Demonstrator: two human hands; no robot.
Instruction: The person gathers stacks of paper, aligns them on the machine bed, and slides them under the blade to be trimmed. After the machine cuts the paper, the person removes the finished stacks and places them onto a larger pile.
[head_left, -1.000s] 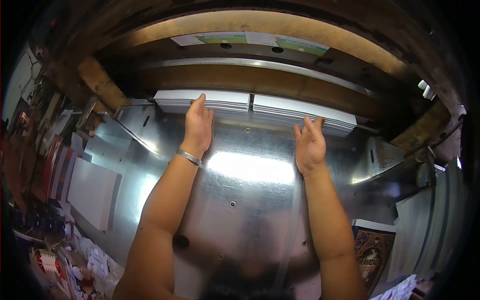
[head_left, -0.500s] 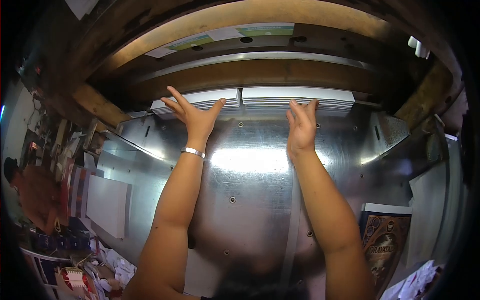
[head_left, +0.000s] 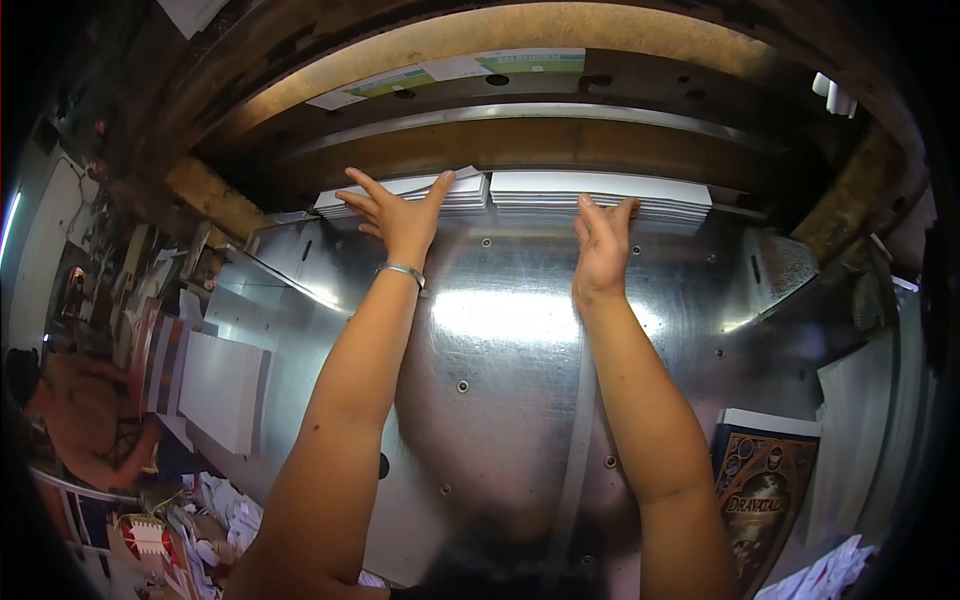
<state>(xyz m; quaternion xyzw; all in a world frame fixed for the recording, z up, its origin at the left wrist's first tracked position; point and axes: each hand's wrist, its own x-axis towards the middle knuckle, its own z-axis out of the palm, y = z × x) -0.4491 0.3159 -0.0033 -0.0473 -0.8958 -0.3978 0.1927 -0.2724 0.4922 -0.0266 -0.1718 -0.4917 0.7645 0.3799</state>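
Note:
Two low stacks of white-topped sheets or booklets lie side by side under the machine's beam, a left stack (head_left: pixel 465 197) and a right stack (head_left: pixel 600 187). My left hand (head_left: pixel 402 215) touches the left stack with its fingers spread, and a top sheet by the thumb is slightly lifted. A bracelet (head_left: pixel 402 270) circles that wrist. At the front edge of the right stack is my right hand (head_left: pixel 603 245), fingers apart and partly curled, fingertips against the stack. Both stacks rest on the shiny metal table (head_left: pixel 510 370).
A dark book with gold ornament (head_left: pixel 760 490) lies at the right. White paper blocks (head_left: pixel 225 390) stand at the left. Metal side guides (head_left: pixel 775 270) flank the table. Another person (head_left: pixel 90 420) is at the far left, near paper scraps (head_left: pixel 235 515).
My left hand has shifted slightly right along its stack, and a top sheet there has risen at the corner. My right hand has barely moved. The view has tilted slightly.

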